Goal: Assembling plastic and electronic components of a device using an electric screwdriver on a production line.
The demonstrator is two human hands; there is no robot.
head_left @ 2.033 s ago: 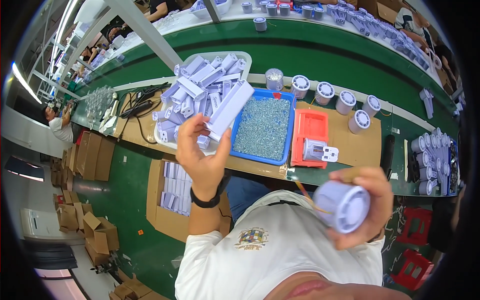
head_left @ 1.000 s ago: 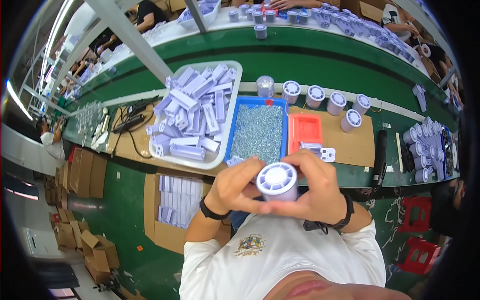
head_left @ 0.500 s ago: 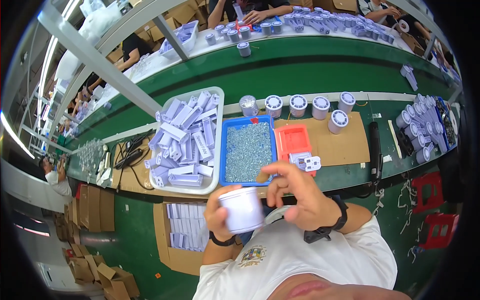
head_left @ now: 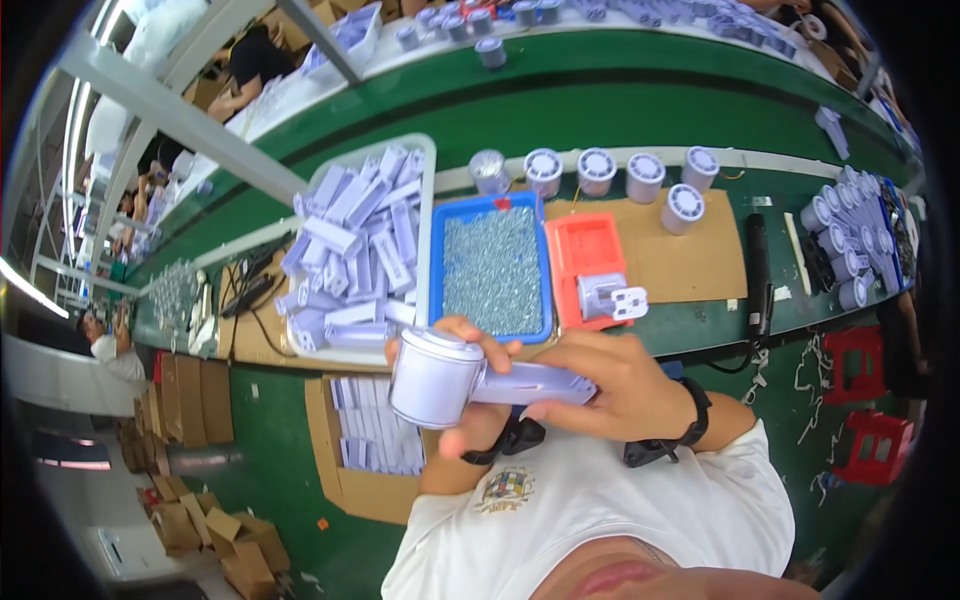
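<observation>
A pale lavender cylindrical fan housing (head_left: 430, 380) is gripped in my left hand (head_left: 484, 426), with fingers over its far side and the thumb below. Against its right side sits a long hollow handle (head_left: 532, 384) of the same colour. The handle's right end is pinched by my right hand (head_left: 638, 388); whether the two parts are fastened together cannot be told. Just beyond my hands lies a blue tray (head_left: 548, 300) of small metal screws. Beside it, an orange-red fixture (head_left: 585, 240) carries a small lavender part with a white end piece (head_left: 628, 302).
A white bin (head_left: 427, 220) heaped with handles stands left of the screws. Several round fan heads (head_left: 684, 208) line the bench's far side, some on cardboard (head_left: 690, 275). A black bar-shaped tool (head_left: 758, 280) and assembled fans (head_left: 850, 235) lie right. Below the bench is a box (head_left: 335, 480) of handles.
A handle now shows between my hands, against the housing. My right hand has closed on it, and the housing has turned and shifted up and left. The view has tilted.
</observation>
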